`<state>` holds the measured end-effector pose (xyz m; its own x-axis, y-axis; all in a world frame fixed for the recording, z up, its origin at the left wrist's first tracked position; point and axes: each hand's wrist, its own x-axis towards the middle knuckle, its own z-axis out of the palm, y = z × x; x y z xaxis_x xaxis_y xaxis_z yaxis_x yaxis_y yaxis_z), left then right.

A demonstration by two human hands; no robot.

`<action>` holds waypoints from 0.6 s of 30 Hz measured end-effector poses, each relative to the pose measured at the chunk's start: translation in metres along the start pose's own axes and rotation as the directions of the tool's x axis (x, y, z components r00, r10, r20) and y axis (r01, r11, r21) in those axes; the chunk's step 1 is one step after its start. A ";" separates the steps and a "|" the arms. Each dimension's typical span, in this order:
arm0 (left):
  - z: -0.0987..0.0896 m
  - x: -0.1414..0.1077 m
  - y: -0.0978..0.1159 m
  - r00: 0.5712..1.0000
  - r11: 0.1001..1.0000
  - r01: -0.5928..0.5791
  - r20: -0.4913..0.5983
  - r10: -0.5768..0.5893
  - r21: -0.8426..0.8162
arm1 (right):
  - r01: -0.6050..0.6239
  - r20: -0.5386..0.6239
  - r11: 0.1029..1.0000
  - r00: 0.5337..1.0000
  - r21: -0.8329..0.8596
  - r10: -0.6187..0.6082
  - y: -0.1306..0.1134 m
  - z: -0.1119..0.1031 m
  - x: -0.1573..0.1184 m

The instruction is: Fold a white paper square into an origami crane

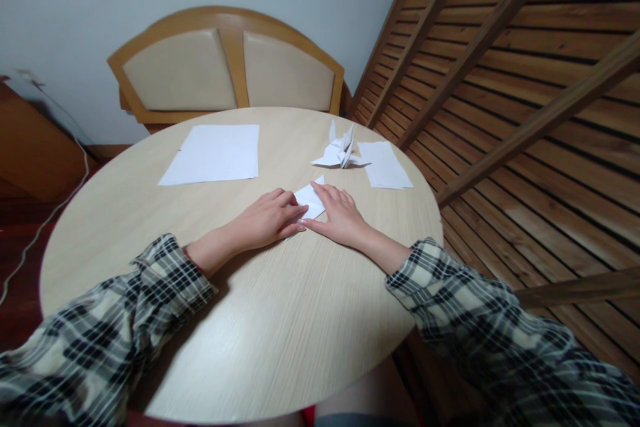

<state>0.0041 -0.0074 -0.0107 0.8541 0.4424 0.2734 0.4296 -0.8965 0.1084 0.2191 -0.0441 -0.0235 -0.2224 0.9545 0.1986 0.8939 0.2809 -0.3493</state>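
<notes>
The left hand (273,217) and right hand (343,217) partly cover one folded white paper (311,203) lying on the round table (280,320), nearer its far edge than its near one. The right hand is spread, thumb well apart from the fingers, across the paper's right side; the left lies palm down at its left, and whether its fingers pinch the paper I cannot tell. Pointed white origami (343,152) stands toward the far right edge, its parts overlapping too much to count pieces. Two groups of flat paper remain: large sheets (213,155) by the far left edge, smaller sheets (386,165) by the right edge; each stack's number is unclear.
</notes>
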 end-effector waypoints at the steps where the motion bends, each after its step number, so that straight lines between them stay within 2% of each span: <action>1: 0.000 0.000 0.000 1.000 1.000 0.000 -0.003 0.000 -0.002 | -0.001 0.003 1.000 1.000 0.002 0.001 0.000 0.000 0.000; 8: -0.001 -0.001 -0.001 1.000 1.000 -0.002 0.014 0.001 0.026 | -0.004 -0.029 0.999 1.000 0.050 0.006 0.008 -0.001 0.003; 18: 0.001 -0.002 -0.002 1.000 1.000 -0.004 0.000 0.004 0.029 | -0.014 0.004 0.998 1.000 0.058 0.014 0.012 -0.004 0.004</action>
<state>0.0022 -0.0064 -0.0129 0.8557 0.4389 0.2743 0.4346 -0.8971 0.0797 0.2302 -0.0375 -0.0231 -0.2111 0.9588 0.1900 0.8732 0.2723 -0.4043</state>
